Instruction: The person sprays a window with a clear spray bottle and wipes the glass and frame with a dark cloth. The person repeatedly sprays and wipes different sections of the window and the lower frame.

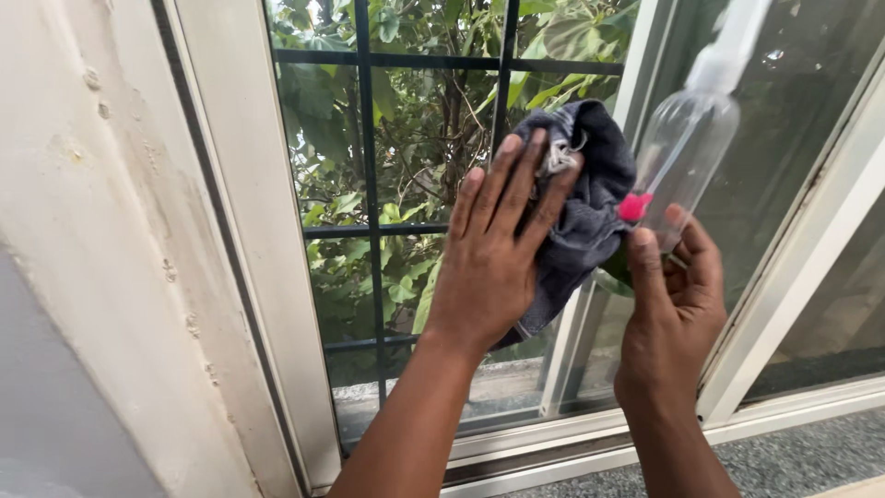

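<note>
My left hand [493, 249] presses a dark grey cloth [590, 198] flat against the window glass [415, 157], fingers spread over the cloth. My right hand [678, 295] grips a clear plastic spray bottle [687, 152] upside down, its pink nozzle [634, 207] close to the cloth and its white base pointing up to the right. The two hands are close together in front of the pane.
A white window frame [267, 240] runs down the left of the pane, beside a stained white wall [101, 231]. Dark metal bars [369, 212] and green leaves show behind the glass. A second sliding pane [820, 184] is at the right, above a grey sill [784, 461].
</note>
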